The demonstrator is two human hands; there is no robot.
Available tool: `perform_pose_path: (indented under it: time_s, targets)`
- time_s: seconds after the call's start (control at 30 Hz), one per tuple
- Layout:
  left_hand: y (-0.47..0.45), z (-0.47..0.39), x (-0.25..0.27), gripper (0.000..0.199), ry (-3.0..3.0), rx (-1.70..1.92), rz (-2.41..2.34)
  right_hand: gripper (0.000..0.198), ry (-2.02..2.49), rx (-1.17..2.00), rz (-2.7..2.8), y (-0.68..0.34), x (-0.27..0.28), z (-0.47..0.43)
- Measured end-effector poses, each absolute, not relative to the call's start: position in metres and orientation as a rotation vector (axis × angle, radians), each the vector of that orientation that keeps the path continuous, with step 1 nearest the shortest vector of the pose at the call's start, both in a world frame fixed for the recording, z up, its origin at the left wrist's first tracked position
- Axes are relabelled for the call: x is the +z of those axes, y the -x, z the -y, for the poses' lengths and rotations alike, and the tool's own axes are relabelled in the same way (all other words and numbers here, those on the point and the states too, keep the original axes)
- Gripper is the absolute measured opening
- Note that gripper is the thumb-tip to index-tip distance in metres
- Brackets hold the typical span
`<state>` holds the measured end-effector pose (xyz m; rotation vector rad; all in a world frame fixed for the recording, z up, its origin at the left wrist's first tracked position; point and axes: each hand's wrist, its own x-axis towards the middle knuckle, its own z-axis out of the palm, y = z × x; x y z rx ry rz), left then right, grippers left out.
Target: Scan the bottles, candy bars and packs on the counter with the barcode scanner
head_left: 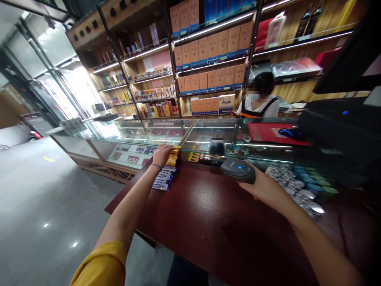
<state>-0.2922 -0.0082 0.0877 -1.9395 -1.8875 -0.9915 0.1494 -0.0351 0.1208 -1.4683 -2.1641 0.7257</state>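
My right hand (263,186) is wrapped round the handle of a dark barcode scanner (237,169), which shows a small blue light. The scanner is above the wooden tabletop, its head pointing left. At the left end of the table, my left hand (161,155) is closed on the near side of a row of yellow packets (173,158); its fingertips are partly hidden. Blue and white packets (163,179) lie in an overlapping row just in front of it, below my wrist.
Several cans (305,195) stand together at the table's right. Behind runs a glass display counter (149,131), with a red mat (264,133) and a lit mouse (290,133) on it. A masked person (260,97) is behind the counter, before shelves of boxes (212,49).
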Motion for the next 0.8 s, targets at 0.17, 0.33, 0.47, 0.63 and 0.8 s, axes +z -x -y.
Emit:
perform_pose_path:
  time_s: [0.17,0.33,0.47,0.63,0.8]
  targets:
    - [0.300,0.001,0.080,0.030,1.991,-0.932,1.951,0.059,1.450,0.727,2.154,-0.153,0.119,0.032]
    - [0.308,-0.004,0.078,0.032,2.050,-0.770,1.922,0.063,1.460,0.723,2.150,-0.153,0.121,0.033]
    - [0.307,0.001,0.077,0.052,2.064,-0.583,1.937,0.065,1.474,0.730,2.148,-0.153,0.122,0.033]
    - [0.304,0.007,0.071,0.065,2.043,-0.537,1.960,0.067,1.463,0.709,2.156,-0.154,0.116,0.029]
    - [0.303,0.006,0.070,0.064,2.056,-0.597,1.947,0.069,1.421,0.742,2.116,-0.158,0.117,0.030]
